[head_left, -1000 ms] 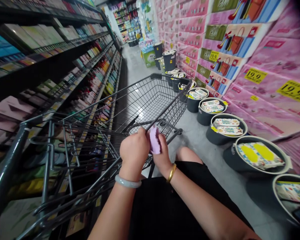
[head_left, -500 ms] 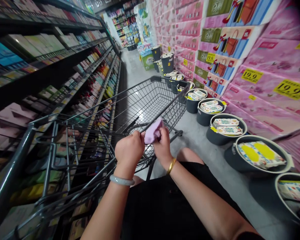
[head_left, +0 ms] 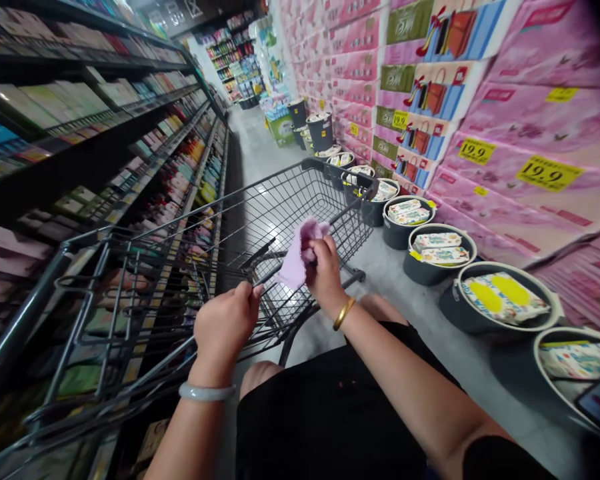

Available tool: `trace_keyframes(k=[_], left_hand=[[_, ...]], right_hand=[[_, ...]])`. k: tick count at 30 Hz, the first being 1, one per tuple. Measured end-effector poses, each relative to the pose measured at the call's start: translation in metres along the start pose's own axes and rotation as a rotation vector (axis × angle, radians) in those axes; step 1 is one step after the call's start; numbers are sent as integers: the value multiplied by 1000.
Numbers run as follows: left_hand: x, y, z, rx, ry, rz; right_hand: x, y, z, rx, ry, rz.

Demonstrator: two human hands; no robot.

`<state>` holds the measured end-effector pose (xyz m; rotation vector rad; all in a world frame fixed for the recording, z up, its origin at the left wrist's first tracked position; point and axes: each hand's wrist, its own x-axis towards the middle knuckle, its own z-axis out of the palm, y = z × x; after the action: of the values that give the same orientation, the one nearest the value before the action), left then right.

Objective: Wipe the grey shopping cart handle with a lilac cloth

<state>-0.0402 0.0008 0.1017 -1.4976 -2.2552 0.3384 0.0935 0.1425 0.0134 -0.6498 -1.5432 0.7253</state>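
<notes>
The right hand [head_left: 325,270] pinches a soft, crumpled lilac cloth [head_left: 296,260] in closed fingers, its loose corner hanging against the thin top rail of the black wire-mesh cart [head_left: 290,200]. The left hand [head_left: 225,327] is curled shut, thumb and forefinger pressed together at the same rail; whether they clasp the wire I cannot tell. Round grey buckets [head_left: 395,233] of flat glossy packs edge the right, dark shelves [head_left: 105,160] the left, with smooth grey floor [head_left: 260,140] open ahead.
</notes>
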Motion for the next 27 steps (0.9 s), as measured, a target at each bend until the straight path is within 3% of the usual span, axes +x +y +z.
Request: trace_keyframes(k=[3,6,10,13,17,21,27], left_hand=[[-8,-12,4,-28,11,24],[-9,-13,2,-200,88,89],[14,24,-14,-432,173,198],[45,68,-26,-525,128,262],[74,108,-28,-449,39,239],[78,117,-22,-272,27,175],[71,119,-21,-235,61,143]], right_hand=[[-15,38,-11,-62,66,113],[-38,63,-17,-72,99,242],[-37,38,-19,-17,67,208],[-26,22,-18,-5,44,178],[-44,58,-23,-40,47,242],[-63,85,-30,-69,127,360],[-34,47,-33,25,160,165]])
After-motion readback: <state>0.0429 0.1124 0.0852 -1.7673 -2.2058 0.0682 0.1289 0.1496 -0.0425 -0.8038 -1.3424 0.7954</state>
